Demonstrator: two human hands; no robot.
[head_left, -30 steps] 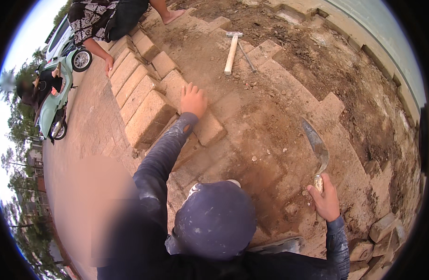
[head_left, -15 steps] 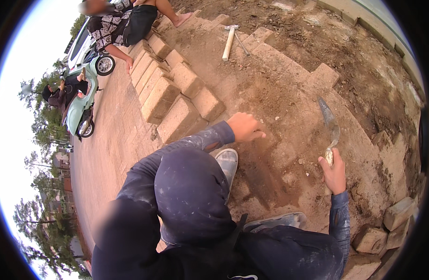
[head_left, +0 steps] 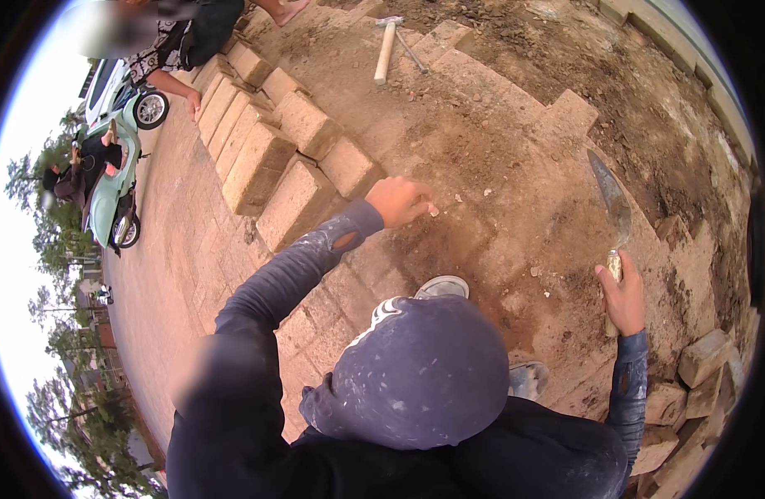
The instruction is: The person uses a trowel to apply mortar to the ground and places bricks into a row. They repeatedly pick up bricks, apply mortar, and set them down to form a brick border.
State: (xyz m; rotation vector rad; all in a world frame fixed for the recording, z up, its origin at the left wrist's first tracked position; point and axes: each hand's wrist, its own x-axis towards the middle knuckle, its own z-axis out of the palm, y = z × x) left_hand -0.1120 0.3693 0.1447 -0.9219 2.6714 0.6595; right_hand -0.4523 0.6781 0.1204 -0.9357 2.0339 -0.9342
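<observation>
My right hand (head_left: 625, 295) is closed around the handle of a trowel (head_left: 613, 198). Its pointed, dirt-smeared metal blade is held over the bare soil at the right, tip directed away from me. My left hand (head_left: 399, 202) is held low over the ground, beside the near end of the stacked paving blocks (head_left: 303, 200). Its fingers are bent together, and a small pale chip (head_left: 433, 210) shows at the fingertips. Brown loose soil (head_left: 507, 241) and a few pale bits lie between my two hands.
A hammer (head_left: 387, 51) with a pale handle lies farther off, beside a thin metal rod (head_left: 411, 55). More blocks (head_left: 705, 358) are piled at the lower right. Another person's hand (head_left: 193, 105) rests by the far stack. A green scooter (head_left: 114, 187) stands on the paving at left.
My left hand has drawn back leftward and up, closer to the blocks. The trowel in my right hand has shifted right. My legs have straightened somewhat, and the view has shifted.
</observation>
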